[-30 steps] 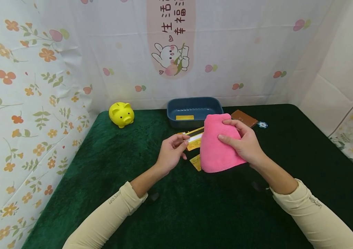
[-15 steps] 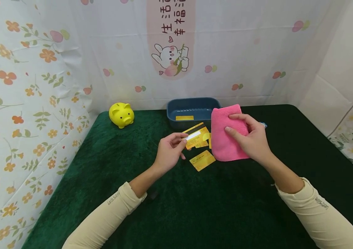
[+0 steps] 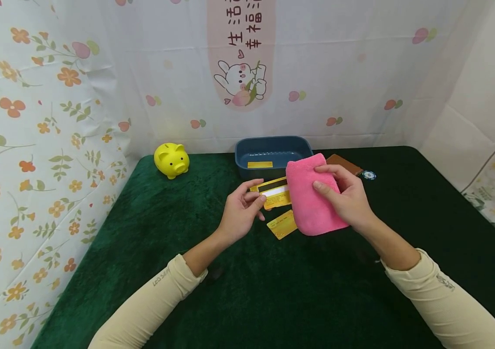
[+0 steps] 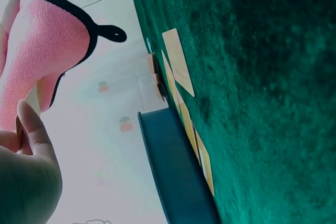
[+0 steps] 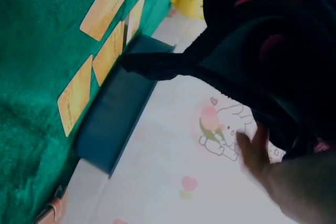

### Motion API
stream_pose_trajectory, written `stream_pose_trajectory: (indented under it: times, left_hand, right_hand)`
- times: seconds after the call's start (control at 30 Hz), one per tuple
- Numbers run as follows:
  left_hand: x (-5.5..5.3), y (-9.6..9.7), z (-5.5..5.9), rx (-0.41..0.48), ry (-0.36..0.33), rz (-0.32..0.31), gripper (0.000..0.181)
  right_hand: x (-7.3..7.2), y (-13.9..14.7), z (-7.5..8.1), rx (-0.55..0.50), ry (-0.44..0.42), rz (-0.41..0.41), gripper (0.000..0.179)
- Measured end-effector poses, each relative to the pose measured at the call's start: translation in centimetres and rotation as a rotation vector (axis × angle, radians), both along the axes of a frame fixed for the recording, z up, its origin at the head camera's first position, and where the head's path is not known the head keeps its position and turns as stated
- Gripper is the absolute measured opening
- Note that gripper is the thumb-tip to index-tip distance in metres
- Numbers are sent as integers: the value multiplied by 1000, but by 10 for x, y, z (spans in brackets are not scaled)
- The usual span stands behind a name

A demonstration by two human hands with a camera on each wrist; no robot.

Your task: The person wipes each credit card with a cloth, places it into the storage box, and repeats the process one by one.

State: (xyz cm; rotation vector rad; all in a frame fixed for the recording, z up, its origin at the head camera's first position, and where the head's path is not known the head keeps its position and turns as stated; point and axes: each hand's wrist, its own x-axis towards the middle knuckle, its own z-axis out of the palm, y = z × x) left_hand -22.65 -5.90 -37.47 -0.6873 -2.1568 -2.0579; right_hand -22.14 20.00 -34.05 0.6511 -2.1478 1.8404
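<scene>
My left hand pinches the left end of a gold bank card between thumb and fingers. Its dark stripe and white strip face up toward the head view. In my right hand is a folded pink cloth, which covers the card's right end. The left wrist view shows the cloth's dark edging and hanging loop. Below the hands another gold card lies on the green tabletop. Several gold cards lie there in the right wrist view. Dark fabric hides much of the right hand in that view.
Behind the hands stands a blue bin with a yellow strip at its front. A yellow piggy bank is at the back left. Back right are a brown wallet and a poker chip. Patterned curtains border the table.
The right hand drew the cloth rightward off the card half a second ago, baring more of it. Now the cloth is back left over its right end. The left hand has hardly moved.
</scene>
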Motion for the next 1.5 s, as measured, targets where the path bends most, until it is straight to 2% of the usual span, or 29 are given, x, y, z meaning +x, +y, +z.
stream_pose_trajectory:
  times: [0.23,0.37,0.53,0.77,1.03,1.3,1.5]
  left_hand:
    - [0,2,0,53,50,-21,36]
    - [0,2,1,80,50,-24,36]
    - [0,2,2,91,40,-26,36]
    - [2,3,0,78,37,-33,35]
    - [4,3,-1,87,45,-43,36]
    - [3,4,-2,93,46,-43,38]
    - [5,5,-2,80,50,-70,39]
  right_hand:
    - [0,-1,1,-18,-21,77,34]
    - [0,-2,1,-79,-29,89,38]
    - [2,-2,3,-135,-79,121,37]
    - [1,0,1,-98,-106,134,36]
    - [2,4,1,-34,-126,203,45]
    - [4,4,4,63,-203,157,38]
    - [5,3,4,103,-180,59,36]
